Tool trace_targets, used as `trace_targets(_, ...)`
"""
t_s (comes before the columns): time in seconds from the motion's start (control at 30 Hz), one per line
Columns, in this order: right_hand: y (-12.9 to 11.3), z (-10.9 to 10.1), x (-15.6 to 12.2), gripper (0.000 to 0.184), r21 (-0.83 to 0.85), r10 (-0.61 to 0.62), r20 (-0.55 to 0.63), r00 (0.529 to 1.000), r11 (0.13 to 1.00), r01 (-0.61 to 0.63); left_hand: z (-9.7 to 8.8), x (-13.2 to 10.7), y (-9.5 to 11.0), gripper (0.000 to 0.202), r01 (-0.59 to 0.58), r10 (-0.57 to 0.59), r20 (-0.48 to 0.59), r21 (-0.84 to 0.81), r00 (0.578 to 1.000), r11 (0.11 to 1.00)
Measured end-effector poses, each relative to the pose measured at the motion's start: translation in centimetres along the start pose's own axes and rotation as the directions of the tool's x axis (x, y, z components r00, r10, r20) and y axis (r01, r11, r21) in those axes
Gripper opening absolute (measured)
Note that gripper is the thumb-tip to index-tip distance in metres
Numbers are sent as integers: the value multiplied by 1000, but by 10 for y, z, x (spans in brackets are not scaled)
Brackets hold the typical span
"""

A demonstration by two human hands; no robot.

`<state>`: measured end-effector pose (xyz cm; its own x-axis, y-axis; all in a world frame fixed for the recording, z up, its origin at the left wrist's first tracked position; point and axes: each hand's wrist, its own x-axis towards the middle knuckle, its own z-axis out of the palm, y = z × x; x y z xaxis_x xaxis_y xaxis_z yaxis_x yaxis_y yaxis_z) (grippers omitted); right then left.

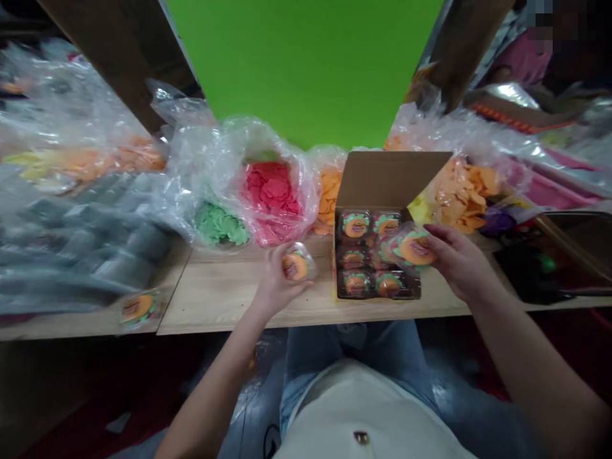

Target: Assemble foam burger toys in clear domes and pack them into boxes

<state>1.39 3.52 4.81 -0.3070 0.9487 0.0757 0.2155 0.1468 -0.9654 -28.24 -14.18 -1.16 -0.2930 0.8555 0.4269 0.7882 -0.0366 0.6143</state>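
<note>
My left hand [277,284] is closed around a small clear plastic pack [295,264] with a round orange and green burger-like item inside, just above the table. Over the right side of an open cardboard box [377,182], my right hand [454,264] grips a similar clear burger pack [415,248] by its right edge. Several more such packs [356,224] sit in rows in the box, whose lid stands up at the back. The held pack partly covers those on the right.
One more burger pack [138,308] lies at the front edge on the left, beside stacked grey plastic trays [95,229]. Clear bags of red pieces [272,191], green pieces [222,224] and orange pieces [461,194] line the back, below a green panel [306,70]. A dark object [530,271] lies right.
</note>
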Motion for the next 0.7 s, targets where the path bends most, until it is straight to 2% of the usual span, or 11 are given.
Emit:
trace_targets(0.07,-3,11,11,44,-54,-124,-6,992,991,123,16,12,43,86,-102,104,106,-30,989,994)
trace_targets(0.17,-12,33,33,46,-219,-352,137,926,901,375,41,24,87,69,-197,188,273,9,943,980)
trace_targets(0.27,-14,50,52,40,-218,-422,384,821,823,525,54,24,104,65,-271,234,364,51,902,961)
trace_targets(0.4,-5,60,67,33,-218,-406,667,625,696,684,58,12,111,74,-342,289,396,70,872,937)
trace_targets(0.47,-3,59,70,33,-242,-385,721,576,639,730,54,3,104,74,-314,263,355,92,897,945)
trace_targets(0.5,-4,56,69,34,-254,-386,726,570,620,743,49,-4,95,73,-266,219,307,119,926,957)
trace_targets(0.57,-8,47,65,34,-302,-427,663,615,599,742,27,-19,63,71,-91,65,119,224,991,970)
trace_targets(0.6,-10,41,60,32,-340,-463,596,656,594,729,9,-27,41,67,45,-36,-34,301,999,953)
trace_targets(0.63,-12,35,54,29,-378,-502,513,696,595,709,-12,-36,16,67,202,-121,-225,380,967,903)
trace_targets(0.67,-13,29,46,27,-409,-533,438,724,599,688,-37,-45,-11,69,373,-213,-377,427,902,824)
trace_targets(0.7,-13,23,37,25,-428,-552,393,735,598,678,-62,-55,-38,68,539,-328,-468,443,821,716)
